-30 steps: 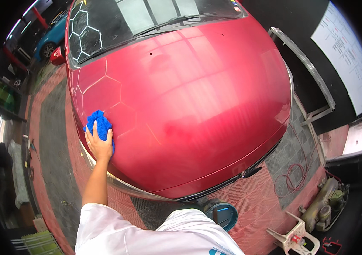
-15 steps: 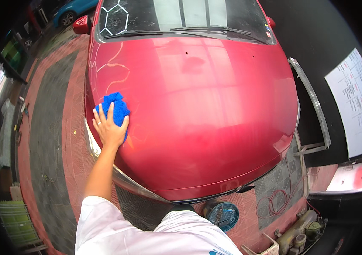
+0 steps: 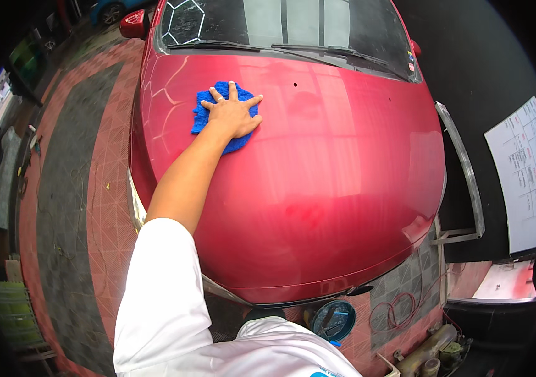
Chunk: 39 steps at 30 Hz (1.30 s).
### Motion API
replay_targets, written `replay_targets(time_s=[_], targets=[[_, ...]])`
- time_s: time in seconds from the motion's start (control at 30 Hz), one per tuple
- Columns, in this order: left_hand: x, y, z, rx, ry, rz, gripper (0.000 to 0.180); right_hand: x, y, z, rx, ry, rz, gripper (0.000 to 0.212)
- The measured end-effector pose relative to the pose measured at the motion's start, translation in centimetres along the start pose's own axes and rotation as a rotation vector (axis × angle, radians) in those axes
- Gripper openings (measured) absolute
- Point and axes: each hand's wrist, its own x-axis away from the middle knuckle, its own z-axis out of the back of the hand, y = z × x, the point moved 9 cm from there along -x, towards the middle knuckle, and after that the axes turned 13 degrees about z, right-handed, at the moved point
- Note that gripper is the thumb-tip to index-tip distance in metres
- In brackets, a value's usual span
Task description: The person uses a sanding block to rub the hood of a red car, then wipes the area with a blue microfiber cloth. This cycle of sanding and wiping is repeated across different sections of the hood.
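Left hand (image 3: 232,117) had slid the blue cloth (image 3: 239,142) from nine o'clock to past ten on the shiny red hood (image 3: 318,182), fingers splayed open over it. Bucket (image 3: 334,321) sat around five, white sheet (image 3: 523,182) at three.

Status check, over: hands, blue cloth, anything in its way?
Left hand on blue cloth, fingers spread; right hand out of view. Cloth against red hood. Windshield wipers beyond, apart from cloth.
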Motion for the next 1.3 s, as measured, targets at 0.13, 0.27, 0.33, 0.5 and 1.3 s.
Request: replay_targets(time_s=[0.13, 0.27, 0.33, 0.5, 1.3], targets=[[0.6, 0.1, 0.3, -0.060, -0.047, -0.061, 0.087, 0.0, 0.2, 0.1, 0.006, 0.003, -0.016, 0.018], [1.7, -0.6, -0.4, -0.086, -0.023, -0.127, 0.094, -0.2, 0.0, 0.2, 0.006, 0.002, -0.025, 0.018], [2.5, -1.0, -0.8, -0.026, 0.058, -0.143, 0.091, -0.3, -0.3, 0.3, 0.007, 0.007, -0.025, 0.018], [3.1, -2.4, -1.8, 0.192, 0.365, -0.159, 0.077, -0.6, -1.0, 0.8, 0.018, 0.004, -0.055, 0.017], [18.6, 17.8, -8.2, 0.294, 0.245, -0.659, 0.073, -5.8, 6.7, 2.4, -0.068, -0.029, 0.003, 0.017]])
